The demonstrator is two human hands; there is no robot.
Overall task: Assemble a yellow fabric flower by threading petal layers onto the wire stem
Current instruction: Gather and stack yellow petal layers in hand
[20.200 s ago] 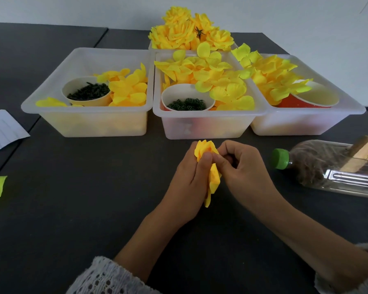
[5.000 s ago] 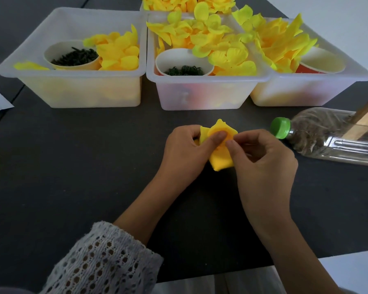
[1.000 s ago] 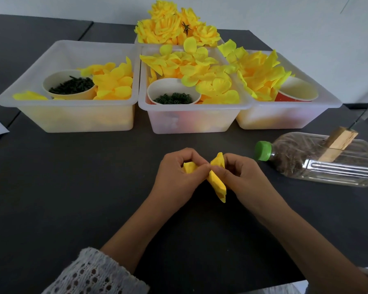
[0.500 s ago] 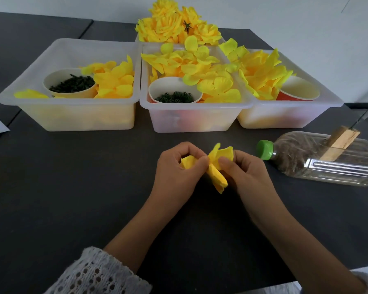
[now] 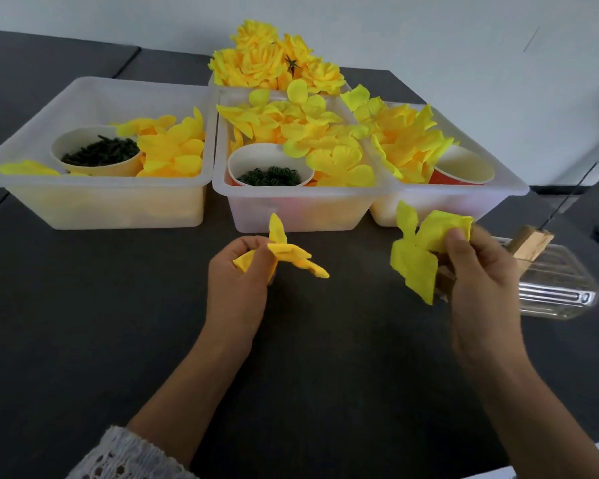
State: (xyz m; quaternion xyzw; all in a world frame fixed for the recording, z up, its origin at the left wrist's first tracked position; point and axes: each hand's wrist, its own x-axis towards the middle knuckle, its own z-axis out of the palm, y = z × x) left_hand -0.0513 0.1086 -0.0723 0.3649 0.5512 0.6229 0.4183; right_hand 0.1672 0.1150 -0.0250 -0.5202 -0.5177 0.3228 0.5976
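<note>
Half a second ago both hands met over one bunch of petals; now they have drawn apart and the bunch is split in two. The left hand (image 5: pixel 237 281) curls its fingers round a small folded petal piece (image 5: pixel 284 254) above the dark table (image 5: pixel 83 323), in front of the middle tub. The right hand (image 5: pixel 478 271) has swung out to the right and pinches a larger petal layer (image 5: pixel 417 250) between thumb and curled fingers, in front of the clear plastic bottle (image 5: pixel 561 288) lying on its side. No wire stem can be made out in either hand.

Three translucent tubs stand in a row at the back. The left tub (image 5: pixel 97 205) holds loose yellow petals and a paper cup (image 5: pixel 94 150) of dark green pieces. The middle tub (image 5: pixel 291 209) is heaped with petals around a second cup (image 5: pixel 270 167) of dark green coils. The right tub (image 5: pixel 464 198) holds petals and a red cup (image 5: pixel 464 171) whose contents cannot be seen. Behind them, a pile of finished yellow flowers (image 5: pixel 274 60) sits in what seems a fourth container, mostly hidden.

A wooden block (image 5: pixel 529 242) rests on the bottle. Open tabletop lies between the tubs and the person, widest at the left; the near table edge shows at lower right, and the bottle crowds the right hand's side.
</note>
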